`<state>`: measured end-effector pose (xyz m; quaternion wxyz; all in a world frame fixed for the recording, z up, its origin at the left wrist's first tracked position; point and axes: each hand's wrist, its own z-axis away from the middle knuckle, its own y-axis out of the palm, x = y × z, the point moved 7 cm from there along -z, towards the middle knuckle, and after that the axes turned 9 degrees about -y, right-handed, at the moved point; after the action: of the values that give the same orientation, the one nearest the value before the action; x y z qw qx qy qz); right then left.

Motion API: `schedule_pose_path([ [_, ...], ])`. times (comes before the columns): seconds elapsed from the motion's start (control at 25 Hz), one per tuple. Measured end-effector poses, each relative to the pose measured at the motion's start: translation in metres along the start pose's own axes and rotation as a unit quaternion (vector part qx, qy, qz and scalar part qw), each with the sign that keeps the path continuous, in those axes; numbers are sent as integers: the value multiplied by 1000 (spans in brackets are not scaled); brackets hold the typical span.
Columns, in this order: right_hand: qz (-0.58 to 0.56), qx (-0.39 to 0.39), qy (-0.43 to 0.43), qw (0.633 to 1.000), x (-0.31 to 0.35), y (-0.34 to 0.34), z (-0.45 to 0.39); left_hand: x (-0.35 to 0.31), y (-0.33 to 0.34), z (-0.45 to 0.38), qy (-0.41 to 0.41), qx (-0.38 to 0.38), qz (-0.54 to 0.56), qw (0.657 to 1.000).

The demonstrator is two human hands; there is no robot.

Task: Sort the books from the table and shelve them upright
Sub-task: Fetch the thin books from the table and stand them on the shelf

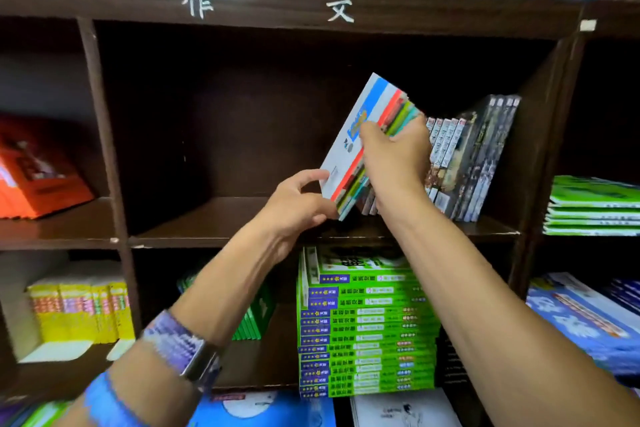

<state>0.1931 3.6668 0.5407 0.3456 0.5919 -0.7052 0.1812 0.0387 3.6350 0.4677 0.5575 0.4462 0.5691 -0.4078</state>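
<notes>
**Bundle of books held tilted in the middle shelf compartment**

A bundle of thin books point(367, 146) is held by both hands inside the middle compartment of the dark wooden shelf point(311, 229). The bundle is tilted, its top leaning toward 1 o'clock against a row of dark-spined books point(474, 163) already standing, also leaning, at the compartment's 3 o'clock side. The right hand point(394, 156) is clamped over the bundle's spines, thumb on the pale front cover. The left hand point(298, 201) pinches the lower corner at 7 o'clock. A stack of green books point(367, 333) lies flat in the compartment below, at 6 o'clock. Orange books point(38, 173) are seen at 9 o'clock.
</notes>
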Motion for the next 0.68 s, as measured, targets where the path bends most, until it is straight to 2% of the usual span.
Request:
schedule_pose_path([
  [0.2,141,45,31,988,-43,28,-24,15,11,-58,6,-74,-130,989],
  [0.36,192,95,18,977,-55,30,-39,18,10,-68,39,-47,-156,986],
  [0.44,233,133,-15,963,-54,33,-40,16,14,-67,63,-29,-173,982],
  [0.52,244,129,-66,959,-52,26,-29,15,15,-64,93,-33,-206,974],
  [0.6,217,89,-172,957,-49,11,-10,12,16,-66,123,-36,-247,961],
  [0.68,224,95,-260,934,-54,6,8,9,16,-70,132,-26,-278,951],
])
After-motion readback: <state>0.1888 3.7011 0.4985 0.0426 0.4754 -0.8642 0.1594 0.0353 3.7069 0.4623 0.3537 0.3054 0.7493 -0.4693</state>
